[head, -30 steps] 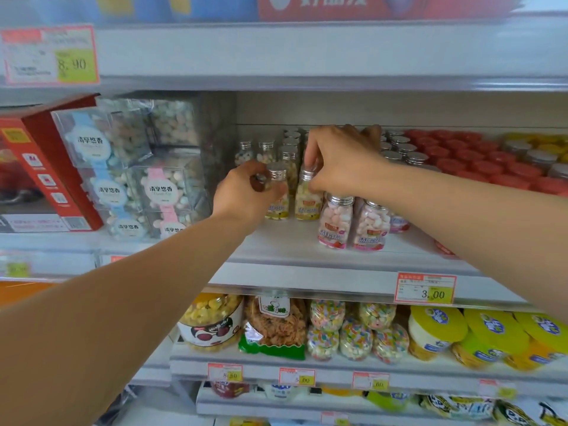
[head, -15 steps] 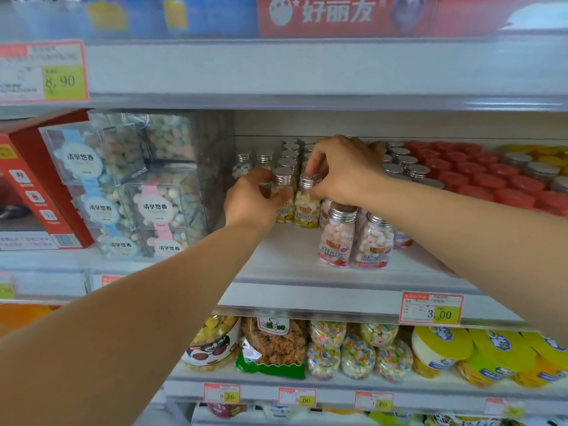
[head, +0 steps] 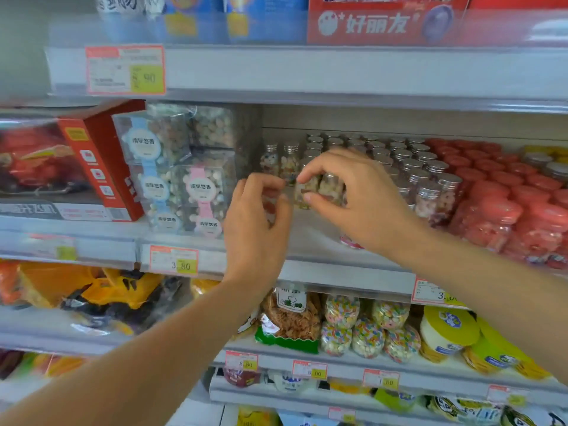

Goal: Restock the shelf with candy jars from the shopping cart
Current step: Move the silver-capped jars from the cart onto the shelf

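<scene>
The middle shelf (head: 313,241) is filled at its right with red tubs (head: 504,192) and at its left with clear boxes (head: 184,179). Between them, silver-lidded candy jars (head: 412,167) are lined up in rows towards the back. The right hand (head: 353,198) is reached in at the front of those rows, and one small jar (head: 307,189) is pinched between thumb and forefinger. The left hand (head: 255,222) is held just beside it, fingers curled; whether anything is gripped cannot be told.

Small clear candy jars (head: 427,192) with silver lids stand upright in tight rows on the middle shelf (head: 310,238).
</scene>
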Tool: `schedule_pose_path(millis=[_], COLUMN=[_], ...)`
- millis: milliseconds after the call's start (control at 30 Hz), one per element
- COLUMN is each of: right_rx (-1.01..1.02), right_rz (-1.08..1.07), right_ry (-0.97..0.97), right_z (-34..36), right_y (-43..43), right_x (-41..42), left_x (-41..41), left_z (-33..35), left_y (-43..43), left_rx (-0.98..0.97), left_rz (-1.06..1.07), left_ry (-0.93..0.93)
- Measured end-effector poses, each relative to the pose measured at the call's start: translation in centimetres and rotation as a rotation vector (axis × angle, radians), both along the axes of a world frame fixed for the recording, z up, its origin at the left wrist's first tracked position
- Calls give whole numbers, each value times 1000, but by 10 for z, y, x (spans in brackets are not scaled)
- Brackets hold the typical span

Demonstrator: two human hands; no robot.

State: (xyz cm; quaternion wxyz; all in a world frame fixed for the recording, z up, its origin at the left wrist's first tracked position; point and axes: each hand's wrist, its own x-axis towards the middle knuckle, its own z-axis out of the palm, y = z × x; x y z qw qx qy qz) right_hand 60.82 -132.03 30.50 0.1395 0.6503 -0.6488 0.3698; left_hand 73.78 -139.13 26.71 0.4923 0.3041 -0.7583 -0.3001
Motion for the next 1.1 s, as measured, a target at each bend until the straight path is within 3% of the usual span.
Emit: schedule_pose_path(millis=[133,333,400,533,700,800,900,1100], right_rx=[37,262,377,654,1028,1342,1611,1702], right_rz=[185,363,401,466,423,443,484,518], right_ry=[-44,-184,-210,-250,-180,-76,31,253], right_z=[-35,-141,-185,-282,-404,-461,-497,-532], right_y=[15,-3,-12,-23,-13,6,27,53], right_x=[50,132,159,203,237,250,258,256], left_x=[61,166,204,275,328,336,339,331], left_z=[-36,-159,-206,-299,-379,-410,-428,-441], left_y=[19,18,21,46,100,128,147,167], left_rx=[-6,171,217,435,669,788,775,718], left_rz=[24,247,331,456,510,493,504,602], left_ry=[39,-182,-348,-852,-1128,-1118,-1004,-807])
